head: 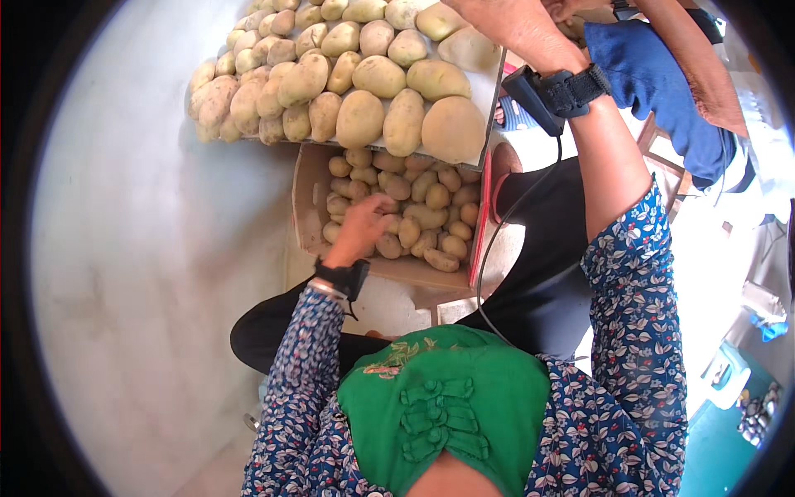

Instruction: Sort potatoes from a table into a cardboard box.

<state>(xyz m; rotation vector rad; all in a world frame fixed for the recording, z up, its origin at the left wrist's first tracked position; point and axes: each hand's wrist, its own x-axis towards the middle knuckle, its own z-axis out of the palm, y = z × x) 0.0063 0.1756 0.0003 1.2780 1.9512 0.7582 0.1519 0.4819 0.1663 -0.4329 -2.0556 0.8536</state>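
Note:
My left hand (363,227) reaches into an open cardboard box (310,202) of loose potatoes (425,216). Its fingers rest among them near the box's left side; whether they grip one cannot be made out. Above the box, larger potatoes (360,118) lie in close rows and piles on a white-topped board (490,87) with a dark edge, which covers the box's far end. My right hand (512,25) is stretched over the board's right corner, close to a big potato (469,48). The top of the picture cuts off its fingers. Both wrists carry strapped black devices.
A pale wall (136,217) stands along the left. At upper right is another person's forearm (692,56) beside dark blue cloth (646,87). A black cable (497,230) hangs from my right wrist device. A pale tub (726,376) stands at lower right.

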